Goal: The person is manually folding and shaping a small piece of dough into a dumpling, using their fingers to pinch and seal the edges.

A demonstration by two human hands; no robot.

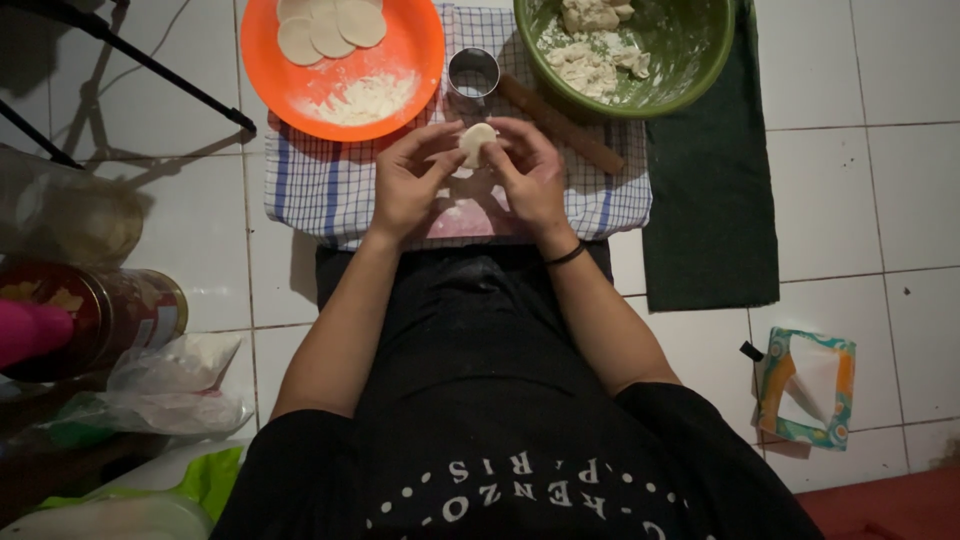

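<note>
Over the checked cloth's (320,185) near edge — both hands (470,175) pinched around a dough round (476,142).

The room is dim, the light soft and falling mostly on the white tiled floor (860,200) at the top and right, while the lower left corner sinks into murk where the tin can (110,315) and plastic bag (180,385) blur together. A folding stand (130,60) throws thin, faint shadows across the tiles at upper left. The black shirt (500,420) swallows detail, and fine grain softens everything.
</note>
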